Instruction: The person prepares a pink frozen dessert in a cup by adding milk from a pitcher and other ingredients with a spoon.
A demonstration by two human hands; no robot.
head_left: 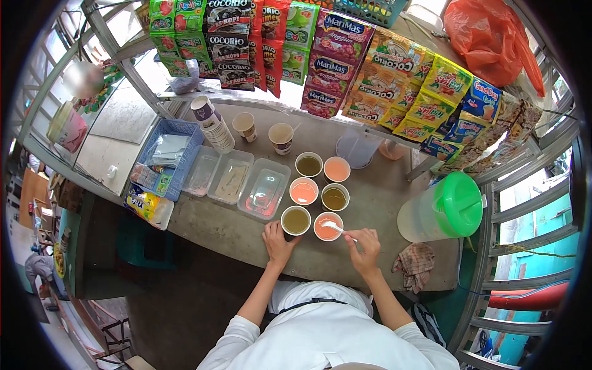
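My right hand [365,248] pinches the handle of a white plastic spoon [333,226]. The spoon's bowl dips into a paper cup of orange drink [322,233]. Beside it on the left is a paper cup of olive-green drink [296,221]; my left hand [279,245] curls round its near side, fingers to the left and thumb to the right. Behind these two stand more filled cups: an orange one [304,192], a dark green-brown one [335,197], another dark green one [309,164] and a paler orange one [337,169].
Clear plastic tubs [264,188] and a blue basket [185,148] of packets lie left. Stacked paper cups [216,129] stand behind. At right are a green-lidded jug [435,209] and checked cloth [415,265]. Drink sachets [336,65] hang above the counter [370,191].
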